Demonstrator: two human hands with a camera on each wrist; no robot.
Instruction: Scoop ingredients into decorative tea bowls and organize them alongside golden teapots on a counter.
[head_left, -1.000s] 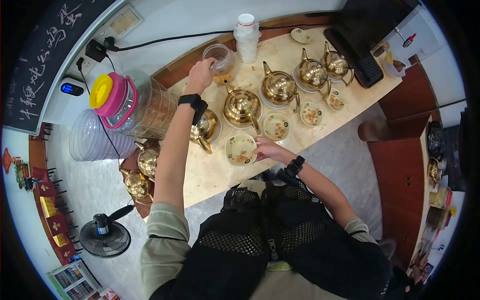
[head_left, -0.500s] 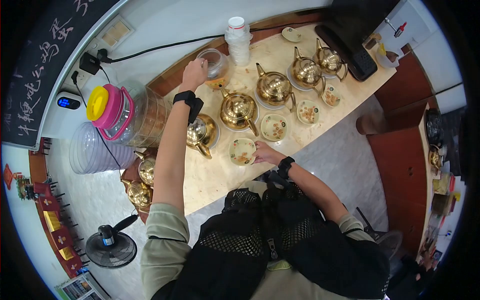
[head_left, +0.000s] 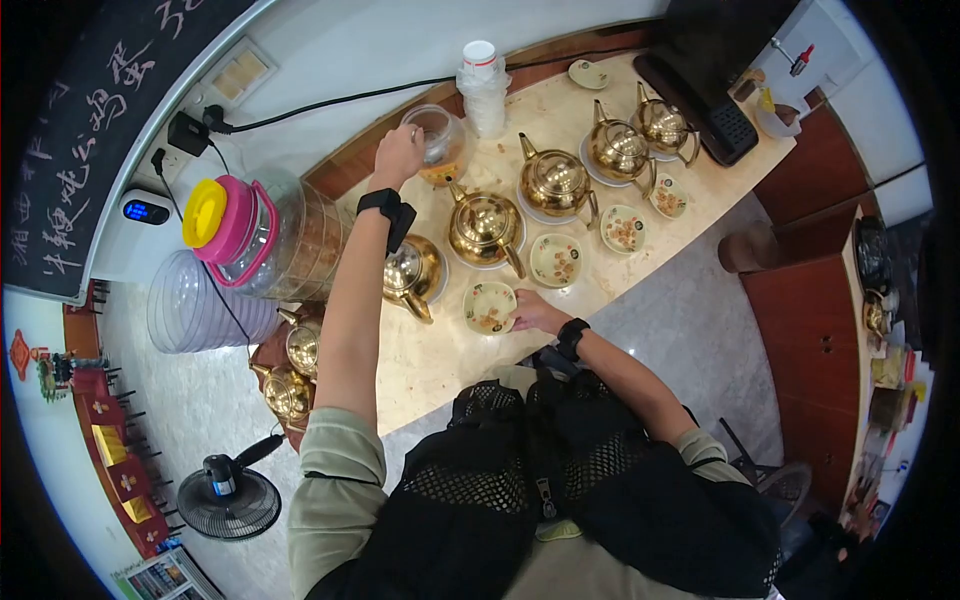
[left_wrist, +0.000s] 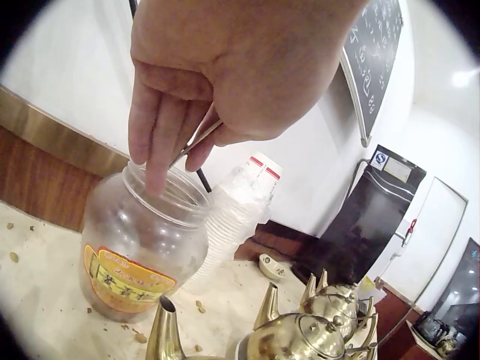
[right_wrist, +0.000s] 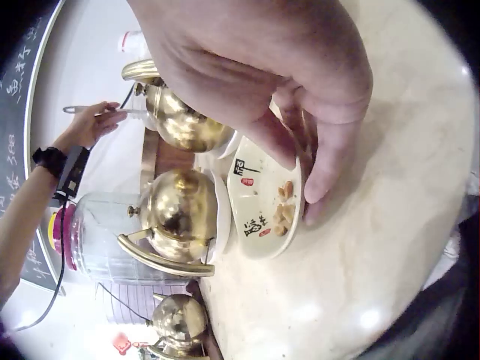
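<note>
My left hand (head_left: 400,153) is over the mouth of a clear round jar (left_wrist: 135,281) with an orange-yellow label. Its thumb and fingers pinch the thin metal handle (left_wrist: 196,142) of a utensil whose lower end is hidden in the jar. One fingertip overlaps the jar's rim in the left wrist view. My right hand (head_left: 540,313) grips the side rim of a small pale-green dish (head_left: 485,292) with printed characters. Several brown nut-like pieces (right_wrist: 283,217) lie inside it. Beyond this dish, a gold teapot (head_left: 484,227) stands on a white saucer.
More gold teapots (head_left: 555,183) line the pale counter, with similar dishes (head_left: 541,248) of brown pieces in front. Stacked cups (head_left: 483,100) stand behind the jar. A large pink-lidded jar (head_left: 235,225) is at the left. A black cable (head_left: 360,97) runs along the wall.
The head view shifts slightly. My left hand stays at the jar's mouth, its fingers now more to the left of the rim. My right hand keeps hold of the dish in nearly the same spot.
</note>
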